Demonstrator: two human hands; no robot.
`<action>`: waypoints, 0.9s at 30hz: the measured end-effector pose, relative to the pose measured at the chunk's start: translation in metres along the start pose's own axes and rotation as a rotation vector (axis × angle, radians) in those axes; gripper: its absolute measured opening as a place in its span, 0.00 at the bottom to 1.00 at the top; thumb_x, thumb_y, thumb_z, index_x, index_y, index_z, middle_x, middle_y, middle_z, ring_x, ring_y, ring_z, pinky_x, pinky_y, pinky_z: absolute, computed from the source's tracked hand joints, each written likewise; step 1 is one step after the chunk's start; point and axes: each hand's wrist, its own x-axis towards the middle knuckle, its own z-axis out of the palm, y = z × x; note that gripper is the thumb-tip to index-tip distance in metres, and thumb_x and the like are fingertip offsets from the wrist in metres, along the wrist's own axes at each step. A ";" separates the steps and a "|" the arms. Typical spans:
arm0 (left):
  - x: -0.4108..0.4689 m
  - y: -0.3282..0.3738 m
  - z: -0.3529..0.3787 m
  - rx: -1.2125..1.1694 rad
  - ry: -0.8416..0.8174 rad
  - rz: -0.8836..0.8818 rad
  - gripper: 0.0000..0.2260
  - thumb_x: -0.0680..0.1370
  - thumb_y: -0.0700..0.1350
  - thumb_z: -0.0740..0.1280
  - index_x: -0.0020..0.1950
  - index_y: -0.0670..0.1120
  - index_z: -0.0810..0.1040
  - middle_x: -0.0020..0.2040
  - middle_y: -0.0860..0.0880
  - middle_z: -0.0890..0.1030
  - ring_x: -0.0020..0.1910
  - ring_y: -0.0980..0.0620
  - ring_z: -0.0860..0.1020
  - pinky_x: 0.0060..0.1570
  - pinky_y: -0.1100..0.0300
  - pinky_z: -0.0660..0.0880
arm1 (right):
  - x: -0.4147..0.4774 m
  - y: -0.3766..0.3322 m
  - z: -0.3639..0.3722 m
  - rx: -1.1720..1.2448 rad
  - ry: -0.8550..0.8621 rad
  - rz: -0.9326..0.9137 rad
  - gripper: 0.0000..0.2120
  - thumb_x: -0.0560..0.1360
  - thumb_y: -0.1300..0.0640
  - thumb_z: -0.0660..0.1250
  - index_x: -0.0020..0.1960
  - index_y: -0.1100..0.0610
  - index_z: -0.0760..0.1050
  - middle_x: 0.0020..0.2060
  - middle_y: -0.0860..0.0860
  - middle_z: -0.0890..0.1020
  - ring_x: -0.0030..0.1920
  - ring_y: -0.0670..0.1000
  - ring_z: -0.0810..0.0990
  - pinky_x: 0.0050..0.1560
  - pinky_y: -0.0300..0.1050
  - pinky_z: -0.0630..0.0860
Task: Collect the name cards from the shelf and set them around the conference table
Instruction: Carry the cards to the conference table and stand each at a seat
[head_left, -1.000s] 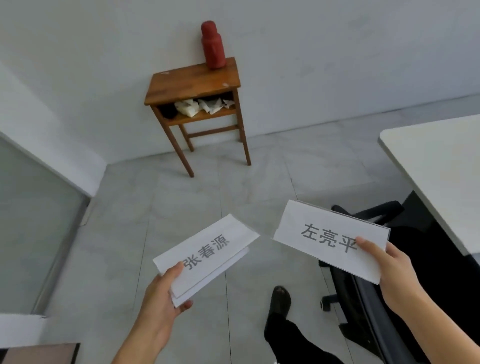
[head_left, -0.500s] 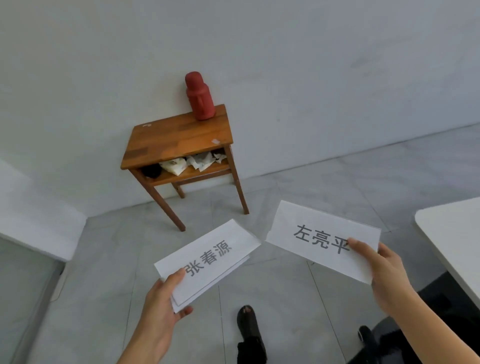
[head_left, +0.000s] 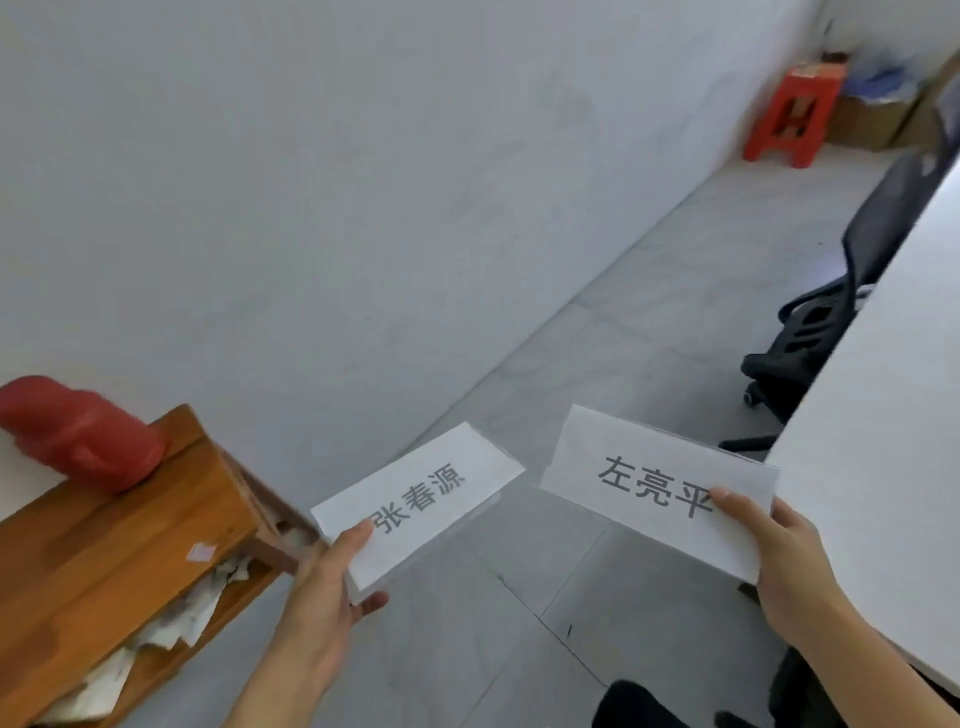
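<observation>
My left hand (head_left: 332, 587) pinches a white name card (head_left: 421, 501) printed with dark characters, thumb on top and fingers underneath; a second sheet seems to lie under it. My right hand (head_left: 779, 561) holds another white name card (head_left: 649, 483) by its right end, thumb on its face. Both cards hover above the grey floor. The white conference table (head_left: 883, 467) runs along the right edge, just beside my right hand. The wooden shelf (head_left: 119, 566) stands at the lower left, with crumpled papers (head_left: 171, 618) in its lower compartment.
A red flask (head_left: 78, 431) lies blurred on the shelf top. A black office chair (head_left: 815, 322) stands against the table's long side. Farther back are a red plastic stool (head_left: 795, 111) and cardboard boxes (head_left: 872, 122). A white wall runs along the left.
The view has swung right: the shelf slid to the lower left, and the table's long side, chair and stool came into sight. Both hands keep their cards.
</observation>
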 end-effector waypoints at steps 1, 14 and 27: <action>0.023 0.012 0.016 0.016 -0.042 -0.005 0.12 0.75 0.48 0.67 0.58 0.50 0.77 0.56 0.43 0.83 0.48 0.46 0.76 0.40 0.53 0.72 | 0.010 -0.005 -0.002 0.016 0.039 -0.009 0.32 0.49 0.41 0.78 0.50 0.56 0.81 0.42 0.54 0.88 0.38 0.53 0.86 0.36 0.48 0.80; 0.245 0.135 0.276 0.223 -0.359 -0.020 0.20 0.70 0.50 0.69 0.61 0.48 0.78 0.56 0.42 0.82 0.46 0.46 0.78 0.38 0.54 0.73 | 0.244 -0.106 -0.038 0.249 0.310 -0.046 0.25 0.58 0.46 0.78 0.49 0.59 0.80 0.48 0.59 0.86 0.38 0.53 0.85 0.42 0.49 0.78; 0.430 0.215 0.565 0.362 -0.695 -0.078 0.13 0.74 0.50 0.65 0.58 0.51 0.78 0.53 0.46 0.82 0.45 0.47 0.76 0.41 0.51 0.72 | 0.444 -0.209 -0.108 0.354 0.640 -0.166 0.11 0.68 0.56 0.70 0.50 0.56 0.80 0.42 0.53 0.86 0.39 0.52 0.84 0.36 0.45 0.79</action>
